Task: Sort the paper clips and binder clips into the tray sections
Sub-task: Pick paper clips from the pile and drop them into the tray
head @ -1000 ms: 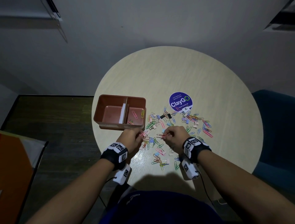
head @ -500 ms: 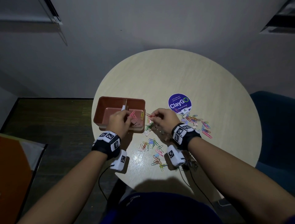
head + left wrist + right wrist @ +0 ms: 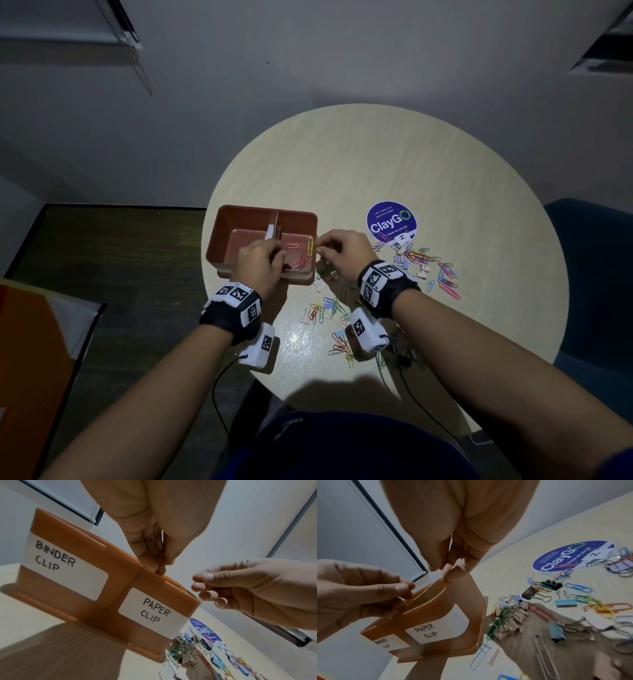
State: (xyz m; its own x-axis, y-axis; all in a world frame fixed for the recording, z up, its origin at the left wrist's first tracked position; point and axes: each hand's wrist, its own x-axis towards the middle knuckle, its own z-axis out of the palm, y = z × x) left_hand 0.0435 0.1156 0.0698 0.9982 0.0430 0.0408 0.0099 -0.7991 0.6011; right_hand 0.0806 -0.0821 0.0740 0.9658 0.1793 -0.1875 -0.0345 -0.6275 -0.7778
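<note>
A brown two-section tray [image 3: 239, 210] stands at the table's left edge, its front labelled BINDER CLIP on the left and PAPER CLIP [image 3: 155, 613] on the right. My left hand [image 3: 279, 255] hovers over the right section and pinches thin paper clips [image 3: 154, 545] between thumb and fingers. My right hand [image 3: 320, 246] is at the tray's right rim, its fingertips [image 3: 448, 573] pressed together with no clip showing between them. A yellow paper clip [image 3: 310, 246] and pink ones [image 3: 294, 245] lie in that right section. The left section looks bare.
Coloured paper clips and small binder clips [image 3: 421, 260] lie scattered right of the tray and near my wrists [image 3: 322, 308]; a black binder clip [image 3: 552, 584] is among them. A round purple sticker [image 3: 391, 222] sits behind the pile. A blue chair [image 3: 596, 274] stands on the right.
Both hands rose from the pile near the table's front edge to the tray. The left hand now hangs over the paper clip section, and the right hand reached the tray's right rim.
</note>
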